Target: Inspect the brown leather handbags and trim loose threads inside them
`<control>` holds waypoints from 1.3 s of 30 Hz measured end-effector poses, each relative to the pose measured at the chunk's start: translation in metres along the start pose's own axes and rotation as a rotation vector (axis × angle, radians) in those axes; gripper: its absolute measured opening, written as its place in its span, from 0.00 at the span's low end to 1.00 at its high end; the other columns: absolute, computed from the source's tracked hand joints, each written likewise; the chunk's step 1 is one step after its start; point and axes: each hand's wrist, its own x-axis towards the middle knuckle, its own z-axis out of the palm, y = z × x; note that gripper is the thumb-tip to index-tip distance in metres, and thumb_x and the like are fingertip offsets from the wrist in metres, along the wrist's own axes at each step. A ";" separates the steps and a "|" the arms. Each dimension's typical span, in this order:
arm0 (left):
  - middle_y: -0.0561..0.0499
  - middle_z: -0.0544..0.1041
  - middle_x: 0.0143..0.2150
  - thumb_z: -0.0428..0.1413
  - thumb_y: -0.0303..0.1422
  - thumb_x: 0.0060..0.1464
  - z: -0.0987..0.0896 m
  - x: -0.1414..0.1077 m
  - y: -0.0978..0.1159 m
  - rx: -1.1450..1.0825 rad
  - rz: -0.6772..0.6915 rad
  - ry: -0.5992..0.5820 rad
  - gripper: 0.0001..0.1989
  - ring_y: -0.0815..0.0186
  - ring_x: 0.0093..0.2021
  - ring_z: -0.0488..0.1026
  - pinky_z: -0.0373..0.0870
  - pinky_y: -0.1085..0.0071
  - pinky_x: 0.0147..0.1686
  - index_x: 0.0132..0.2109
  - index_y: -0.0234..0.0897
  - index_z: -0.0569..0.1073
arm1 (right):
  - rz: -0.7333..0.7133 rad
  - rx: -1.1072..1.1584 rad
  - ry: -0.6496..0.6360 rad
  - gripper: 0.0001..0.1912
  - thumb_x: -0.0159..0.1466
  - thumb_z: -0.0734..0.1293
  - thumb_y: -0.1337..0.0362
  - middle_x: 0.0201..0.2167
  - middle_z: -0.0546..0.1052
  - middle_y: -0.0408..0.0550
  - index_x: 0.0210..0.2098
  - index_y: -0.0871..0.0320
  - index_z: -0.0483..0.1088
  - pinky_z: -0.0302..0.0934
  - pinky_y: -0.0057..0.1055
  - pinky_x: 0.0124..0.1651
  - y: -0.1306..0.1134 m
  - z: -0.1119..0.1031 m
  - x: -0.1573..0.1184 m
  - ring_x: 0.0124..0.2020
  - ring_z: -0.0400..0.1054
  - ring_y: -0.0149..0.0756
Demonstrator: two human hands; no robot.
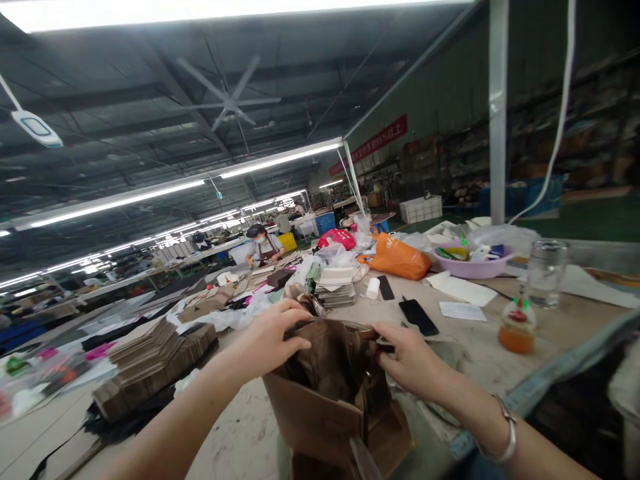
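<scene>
A brown bag (315, 413) stands in front of me with its mouth facing up and its brown lining showing. My left hand (273, 337) grips the bag's upper left rim, thumb towards the opening and fingers over the far edge. On the opposite side, my right hand (405, 353) pinches the right rim near a small metal fitting. A bracelet (510, 430) circles the right wrist. A clear plastic strip (364, 460) hangs at the bag's near side.
Stacks of brown panels (155, 363) lie to the left. Rightward are a black phone (419, 317), an orange bag (400, 257), a glue bottle (517, 330), a glass jar (547, 277) and a purple basin (473, 267). A co-worker (264, 247) sits farther back.
</scene>
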 end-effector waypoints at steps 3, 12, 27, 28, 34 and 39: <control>0.48 0.70 0.43 0.61 0.37 0.47 0.014 0.016 0.008 0.073 0.062 0.037 0.13 0.60 0.45 0.66 0.65 0.64 0.45 0.39 0.38 0.73 | -0.024 0.029 -0.003 0.28 0.50 0.58 0.75 0.45 0.73 0.50 0.50 0.58 0.67 0.60 0.36 0.51 -0.005 -0.003 -0.002 0.47 0.66 0.40; 0.50 0.68 0.41 0.54 0.33 0.55 0.031 0.009 -0.003 -0.016 0.071 0.050 0.08 0.66 0.41 0.66 0.63 0.68 0.43 0.29 0.36 0.73 | -0.096 0.164 -0.048 0.25 0.58 0.60 0.70 0.52 0.66 0.51 0.55 0.56 0.65 0.56 0.36 0.56 -0.012 -0.008 -0.005 0.53 0.61 0.39; 0.51 0.72 0.42 0.50 0.31 0.56 0.028 0.015 -0.007 -0.176 0.049 -0.090 0.11 0.67 0.41 0.69 0.64 0.72 0.43 0.27 0.37 0.70 | 0.004 0.199 0.061 0.11 0.63 0.64 0.61 0.40 0.75 0.48 0.41 0.55 0.76 0.62 0.30 0.47 0.019 0.006 0.016 0.42 0.69 0.35; 0.51 0.73 0.40 0.50 0.31 0.56 0.029 0.016 -0.007 -0.167 0.036 -0.084 0.11 0.68 0.39 0.69 0.64 0.72 0.41 0.26 0.37 0.70 | 0.001 0.201 0.066 0.10 0.63 0.64 0.62 0.40 0.75 0.48 0.40 0.55 0.76 0.62 0.30 0.47 0.020 0.007 0.016 0.42 0.69 0.35; 0.51 0.71 0.30 0.50 0.33 0.56 0.034 0.022 -0.006 -0.038 -0.030 -0.050 0.13 0.67 0.33 0.68 0.62 0.71 0.35 0.24 0.37 0.67 | 0.004 0.173 0.105 0.10 0.64 0.63 0.62 0.34 0.75 0.47 0.36 0.57 0.76 0.62 0.28 0.41 0.015 0.010 0.017 0.37 0.68 0.34; 0.51 0.70 0.28 0.52 0.33 0.54 0.036 0.024 -0.006 -0.010 -0.072 -0.030 0.14 0.66 0.31 0.68 0.61 0.71 0.33 0.22 0.36 0.67 | -0.010 0.108 0.158 0.12 0.65 0.61 0.63 0.29 0.72 0.46 0.29 0.59 0.74 0.60 0.27 0.36 0.009 0.012 0.016 0.32 0.67 0.33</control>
